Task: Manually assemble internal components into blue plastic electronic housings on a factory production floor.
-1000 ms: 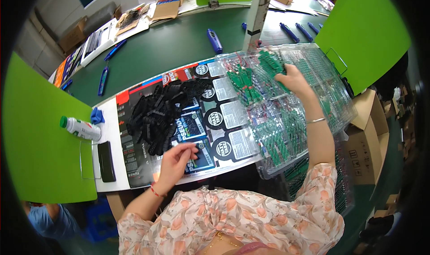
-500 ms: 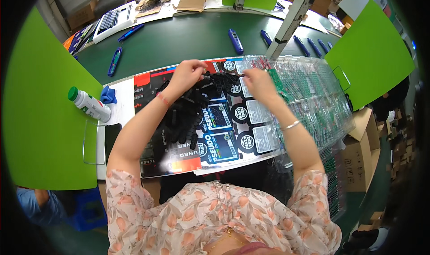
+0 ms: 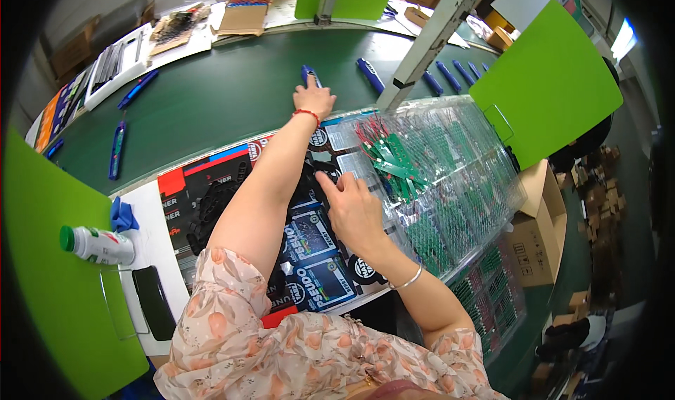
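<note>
My left hand [image 3: 315, 99] is stretched over the far edge of the printed sheets, its fingers closed round the near end of a blue pen-shaped device [image 3: 309, 74] on the green surface. My right hand [image 3: 355, 214] hovers lower over the sheets, fingers apart, the index finger close to a small black piece [image 3: 324, 166]. Nothing shows in its grasp. More black segmented pieces [image 3: 211, 207] lie in a loose heap, partly hidden by my left forearm. Beneath them are the printed sheets [image 3: 313, 242] in black, blue and red.
Clear plastic trays of green circuit boards [image 3: 450, 168] stand at the right, with loose red-wired boards [image 3: 394, 164] on top. More blue devices [image 3: 369, 75] lie along the green surface [image 3: 232, 69]. Green panels [image 3: 548, 84] flank the place. A white bottle [image 3: 98, 244] is at the left.
My left hand has gone from the black pieces out to the blue device. My right hand has come nearer to me. The view has shifted and tilted.
</note>
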{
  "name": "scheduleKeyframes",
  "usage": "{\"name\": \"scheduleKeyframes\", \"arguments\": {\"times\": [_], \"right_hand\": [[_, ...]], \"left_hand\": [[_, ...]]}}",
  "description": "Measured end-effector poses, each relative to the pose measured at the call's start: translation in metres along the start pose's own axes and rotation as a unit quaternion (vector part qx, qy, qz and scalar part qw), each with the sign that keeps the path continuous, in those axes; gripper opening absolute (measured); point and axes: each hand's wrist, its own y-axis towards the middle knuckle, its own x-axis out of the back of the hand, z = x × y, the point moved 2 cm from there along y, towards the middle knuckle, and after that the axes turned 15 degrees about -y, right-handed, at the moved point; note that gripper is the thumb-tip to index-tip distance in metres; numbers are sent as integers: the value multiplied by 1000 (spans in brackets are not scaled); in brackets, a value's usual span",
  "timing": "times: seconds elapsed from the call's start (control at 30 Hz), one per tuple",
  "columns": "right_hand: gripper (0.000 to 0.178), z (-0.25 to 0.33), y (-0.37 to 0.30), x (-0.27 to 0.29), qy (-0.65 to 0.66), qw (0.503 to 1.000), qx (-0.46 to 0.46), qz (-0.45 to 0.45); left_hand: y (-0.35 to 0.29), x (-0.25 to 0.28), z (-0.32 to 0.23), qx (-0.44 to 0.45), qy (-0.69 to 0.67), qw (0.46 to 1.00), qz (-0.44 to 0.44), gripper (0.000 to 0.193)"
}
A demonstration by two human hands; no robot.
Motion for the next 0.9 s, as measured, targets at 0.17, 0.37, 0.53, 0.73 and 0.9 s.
{"name": "scheduleKeyframes", "arguments": {"times": [0.17, 0.37, 0.53, 0.73, 0.9], "right_hand": [[39, -9, -14, 7, 148, 988, 13, 33], [39, -26, -12, 21, 207, 978, -21, -10], [32, -25, -12, 61, 352, 931, -79, -61], [30, -8, -52, 69, 562, 806, -176, -50], [23, 6, -88, 36, 578, 801, -143, -60]], "left_hand": [[18, -1, 39, 15, -36, 996, -75, 23], [-37, 87, 41, 97, -587, 802, -47, 61], [-193, 157, -8, 74, -752, 653, 55, 59], [-338, 133, -29, 133, -775, 611, 94, 63], [-401, 98, -38, 165, -789, 581, 112, 66]]}}
